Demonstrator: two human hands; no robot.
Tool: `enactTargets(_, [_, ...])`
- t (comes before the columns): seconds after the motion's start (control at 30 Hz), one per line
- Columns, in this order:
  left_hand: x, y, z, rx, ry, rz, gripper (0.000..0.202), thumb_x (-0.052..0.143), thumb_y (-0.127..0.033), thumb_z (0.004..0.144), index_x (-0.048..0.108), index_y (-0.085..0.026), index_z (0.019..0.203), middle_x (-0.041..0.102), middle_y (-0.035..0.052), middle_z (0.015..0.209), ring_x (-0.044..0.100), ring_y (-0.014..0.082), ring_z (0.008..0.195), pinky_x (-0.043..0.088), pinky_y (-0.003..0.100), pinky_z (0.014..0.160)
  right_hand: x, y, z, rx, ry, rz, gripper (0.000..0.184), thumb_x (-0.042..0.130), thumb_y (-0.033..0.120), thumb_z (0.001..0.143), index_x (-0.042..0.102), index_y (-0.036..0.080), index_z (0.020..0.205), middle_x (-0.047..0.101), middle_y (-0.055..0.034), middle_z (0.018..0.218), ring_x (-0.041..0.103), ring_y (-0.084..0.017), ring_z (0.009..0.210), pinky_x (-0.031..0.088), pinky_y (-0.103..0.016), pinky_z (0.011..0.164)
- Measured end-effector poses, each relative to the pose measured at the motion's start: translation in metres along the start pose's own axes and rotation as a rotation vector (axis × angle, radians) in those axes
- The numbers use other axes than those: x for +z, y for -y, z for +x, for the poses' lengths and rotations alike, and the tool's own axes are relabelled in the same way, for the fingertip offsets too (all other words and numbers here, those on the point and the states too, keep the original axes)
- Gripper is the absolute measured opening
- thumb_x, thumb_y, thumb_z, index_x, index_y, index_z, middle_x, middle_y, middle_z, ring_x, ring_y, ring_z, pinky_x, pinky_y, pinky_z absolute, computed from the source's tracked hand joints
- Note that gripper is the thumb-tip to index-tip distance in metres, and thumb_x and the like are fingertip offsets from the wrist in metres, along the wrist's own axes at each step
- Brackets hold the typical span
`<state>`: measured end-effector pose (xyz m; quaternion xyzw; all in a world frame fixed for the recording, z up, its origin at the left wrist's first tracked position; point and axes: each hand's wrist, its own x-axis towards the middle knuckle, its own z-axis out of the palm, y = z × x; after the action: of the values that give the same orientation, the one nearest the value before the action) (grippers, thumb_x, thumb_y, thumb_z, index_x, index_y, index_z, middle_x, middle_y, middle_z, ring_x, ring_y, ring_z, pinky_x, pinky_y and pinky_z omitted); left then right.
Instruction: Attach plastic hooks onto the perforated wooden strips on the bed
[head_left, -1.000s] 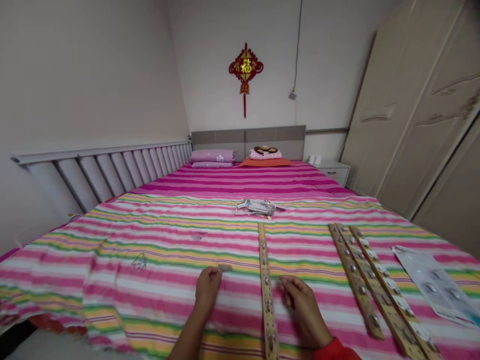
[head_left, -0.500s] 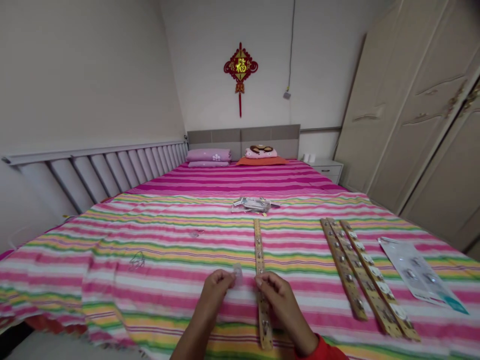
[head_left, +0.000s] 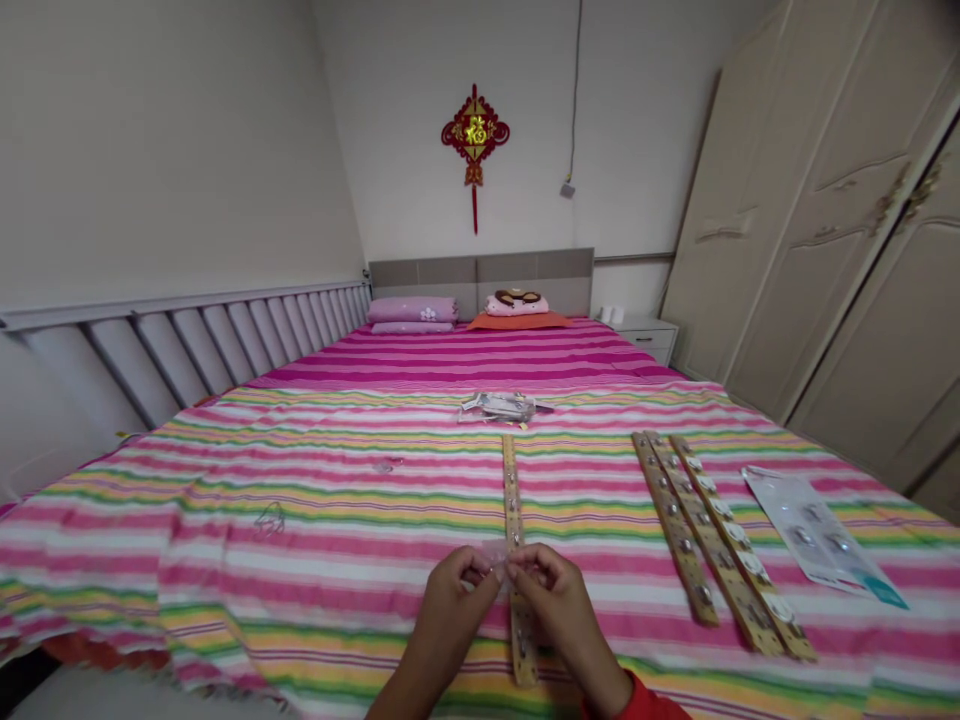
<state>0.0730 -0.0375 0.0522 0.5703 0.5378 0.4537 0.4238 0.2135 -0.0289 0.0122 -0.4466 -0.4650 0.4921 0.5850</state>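
My left hand (head_left: 457, 600) is closed, pinching a small clear plastic bag (head_left: 495, 549). Against it, fingertip to fingertip, my right hand (head_left: 553, 592) is also pinched shut; what sits between its fingers is too small to make out. Both hands are over a narrow yellowish strip (head_left: 512, 490) lying lengthwise on the striped cloth, and they cover its middle. Small shiny metal pieces sit in a row along that strip.
To the right lie three similar strips (head_left: 679, 530) with metal and white round pieces, then a clear blister pack (head_left: 817, 535). Ahead is a pile of plastic packets (head_left: 499, 406). Thin loops (head_left: 270, 518) and a small clear item (head_left: 386, 466) rest on the striped cloth (head_left: 187, 560) at left.
My left hand has moved right with the plastic bag, from beside the strip to over it, meeting my right hand. The view has shifted slightly.
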Motion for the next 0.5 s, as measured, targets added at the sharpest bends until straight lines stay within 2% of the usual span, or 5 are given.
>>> enactTargets(0.1, [-0.001,0.001,0.004,-0.047,0.016,-0.05,0.02,0.069,-0.035,0.057,0.064,-0.016,0.064,0.06,0.0007,0.059,0.05,0.0128,0.056,0.037,0.023,0.053,-0.001,0.001,0.0,0.03,0.008,0.006,0.036,0.078,0.05,0.054,0.066,0.017,0.063,0.056,0.0022,0.05,0.045,-0.011,0.046,0.034,-0.022,0.045])
enactTargets(0.17, [-0.001,0.003,0.008,-0.091,0.045,-0.103,0.026,0.072,-0.03,0.053,0.067,-0.015,0.073,0.061,0.0005,0.059,0.051,0.0122,0.054,0.038,0.023,0.052,-0.001,0.001,-0.001,0.066,0.016,0.036,0.033,0.079,0.046,0.052,0.065,0.017,0.061,0.056,0.0023,0.051,0.044,-0.01,0.047,0.033,-0.021,0.045])
enactTargets(0.27, [-0.001,0.009,0.013,-0.116,0.047,-0.153,0.034,0.072,-0.025,0.05,0.068,-0.014,0.082,0.059,-0.0012,0.056,0.051,0.0119,0.053,0.037,0.022,0.05,-0.001,-0.003,-0.004,0.147,0.027,0.117,0.029,0.077,0.041,0.054,0.062,0.017,0.06,0.05,0.0053,0.046,0.037,-0.007,0.04,0.025,-0.02,0.039])
enactTargets(0.37, [0.0,0.019,0.016,-0.105,-0.025,-0.15,0.036,0.073,-0.027,0.05,0.068,-0.014,0.084,0.062,0.0004,0.062,0.053,0.0122,0.055,0.039,0.022,0.051,-0.001,-0.007,-0.006,0.256,0.039,0.211,0.025,0.073,0.039,0.058,0.058,0.018,0.062,0.038,0.0106,0.036,0.023,-0.004,0.032,0.013,-0.019,0.035])
enactTargets(0.5, [0.005,0.037,0.017,-0.153,-0.119,-0.203,0.038,0.077,-0.034,0.048,0.066,-0.014,0.078,0.067,0.005,0.075,0.059,0.0144,0.062,0.047,0.026,0.06,-0.004,-0.013,-0.004,0.325,0.038,0.272,0.025,0.071,0.038,0.059,0.056,0.018,0.063,0.031,0.0131,0.03,0.018,-0.003,0.029,0.008,-0.019,0.035])
